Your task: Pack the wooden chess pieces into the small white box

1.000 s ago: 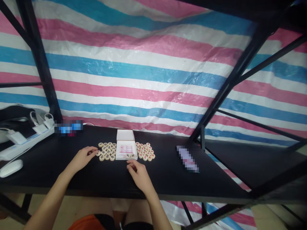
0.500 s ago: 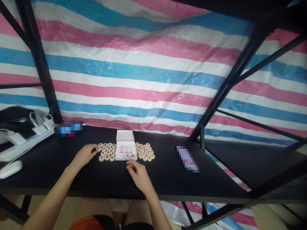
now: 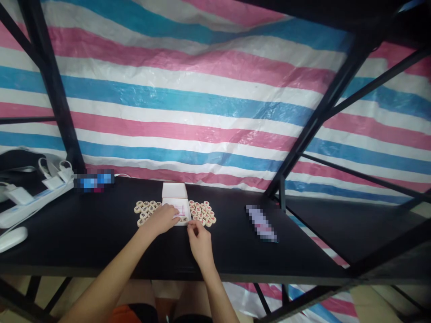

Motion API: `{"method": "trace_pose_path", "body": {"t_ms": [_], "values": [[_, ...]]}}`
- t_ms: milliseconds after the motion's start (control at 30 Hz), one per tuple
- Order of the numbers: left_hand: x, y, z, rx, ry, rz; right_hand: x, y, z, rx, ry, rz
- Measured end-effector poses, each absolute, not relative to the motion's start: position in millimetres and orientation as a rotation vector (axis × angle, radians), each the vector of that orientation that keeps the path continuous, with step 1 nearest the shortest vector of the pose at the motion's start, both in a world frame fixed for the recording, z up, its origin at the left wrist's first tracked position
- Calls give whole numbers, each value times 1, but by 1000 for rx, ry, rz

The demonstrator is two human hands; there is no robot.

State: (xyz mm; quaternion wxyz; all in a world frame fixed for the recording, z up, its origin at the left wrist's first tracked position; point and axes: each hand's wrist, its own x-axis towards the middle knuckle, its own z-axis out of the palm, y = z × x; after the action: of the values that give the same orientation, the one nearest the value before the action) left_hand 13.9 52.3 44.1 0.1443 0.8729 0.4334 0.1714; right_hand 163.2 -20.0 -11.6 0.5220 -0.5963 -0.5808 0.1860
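Observation:
A shallow white box [image 3: 183,222] lies with its lid [image 3: 173,190] folded back, and red grid lines show inside it. My left hand [image 3: 163,219] reaches over its left side, thumb and forefinger apart at the front inside edge. At the box's front right corner, my right hand [image 3: 201,240] has its fingertips pinched together on the edge. One Chinese chess piece [image 3: 184,220] shows in the box between the hands. Black-marked Chinese chess pieces [image 3: 144,210] sit left of the box, partly covered by my left hand. Red-marked Chinese chess pieces [image 3: 202,211] sit close on its right.
A blurred-out flat object [image 3: 261,223] lies on the black desk [image 3: 232,251] to the right. On the left are a white power strip [image 3: 37,202] with plugs, a white mouse-like object [image 3: 13,239] and another blurred item [image 3: 94,180]. Black metal posts [image 3: 296,143] frame a striped sheet.
My left hand has moved right, from the black-marked pieces to over the box. My right hand has shifted slightly right to the box's front corner.

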Motion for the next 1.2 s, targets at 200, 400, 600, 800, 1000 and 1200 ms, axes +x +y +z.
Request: {"method": "trace_pose_path", "body": {"t_ms": [200, 400, 600, 800, 1000, 1200], "values": [[28, 72, 38, 2471, 1288, 282, 163, -20, -12, -1442, -1426, 466], [23, 74, 31, 2417, 1263, 305, 163, -20, -12, -1436, -1431, 477], [23, 66, 36, 2423, 1266, 454, 163, -21, -11, -1411, -1474, 481], [20, 35, 36, 2217, 1306, 983, 160, -25, -7, -1308, -1500, 522], [5, -4, 1, 1761, 1159, 1093, 157, -31, 1, -1121, -1712, 675], [-6, -5, -7, 1744, 1228, 1081, 156, -32, -1, -1155, -1739, 690]]}}
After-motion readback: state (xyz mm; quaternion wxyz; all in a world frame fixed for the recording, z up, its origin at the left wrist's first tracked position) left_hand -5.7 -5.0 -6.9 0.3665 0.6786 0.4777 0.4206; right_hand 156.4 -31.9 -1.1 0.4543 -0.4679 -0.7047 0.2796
